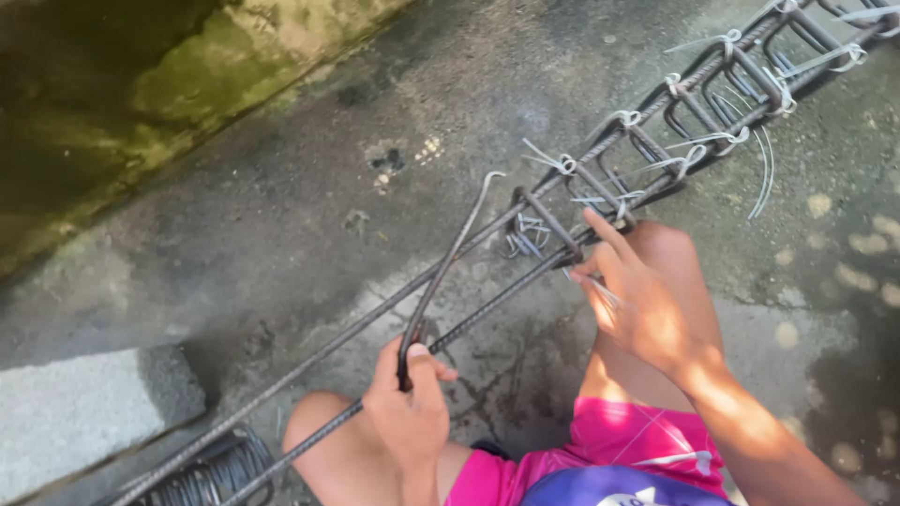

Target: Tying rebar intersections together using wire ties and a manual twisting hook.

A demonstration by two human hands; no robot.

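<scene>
Your left hand (410, 412) is clenched tight round the hooked tying tool (441, 276) above the rebar cage (600, 178), while your right hand (637, 300) pinches a tie wire (592, 286) at the stirrup (548, 225).

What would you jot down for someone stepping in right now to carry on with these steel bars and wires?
Left hand: closed round the handle of the hooked tying tool, hook end up and free.
Right hand: pinching a thin wire at the nearest stirrup of the rebar cage.
Done: the stirrups further up the cage carry twisted wire ties.
Left: the nearest stirrup's joint looks not yet twisted tight; the long bars towards the knees are bare. A coil of wire lies on the concrete ground.
</scene>
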